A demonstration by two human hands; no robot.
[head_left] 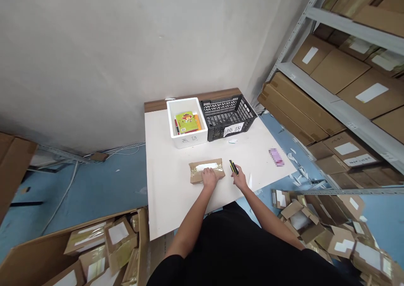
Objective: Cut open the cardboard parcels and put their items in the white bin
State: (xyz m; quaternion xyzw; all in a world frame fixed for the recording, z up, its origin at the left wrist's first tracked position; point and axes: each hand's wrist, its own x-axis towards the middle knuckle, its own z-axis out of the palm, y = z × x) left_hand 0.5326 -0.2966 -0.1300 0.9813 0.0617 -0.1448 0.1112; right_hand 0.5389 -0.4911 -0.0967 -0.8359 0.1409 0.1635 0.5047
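Observation:
A small brown cardboard parcel point(205, 169) with a white label and shiny tape lies on the white table point(170, 193). My left hand point(209, 178) rests on its near edge, fingers curled down over it. Just right of the parcel, my right hand point(240, 177) is closed around a yellow and black box cutter point(233, 167), whose tip points away from me, close to the parcel's right end.
A white foam box point(187, 139) holding colourful books and a black plastic crate point(227, 116) stand at the table's far edge. A pink blurred item point(276, 156) lies to the right. Metal shelving with cartons point(334, 73) fills the right side. Heaps of parcels sit on the floor at both sides.

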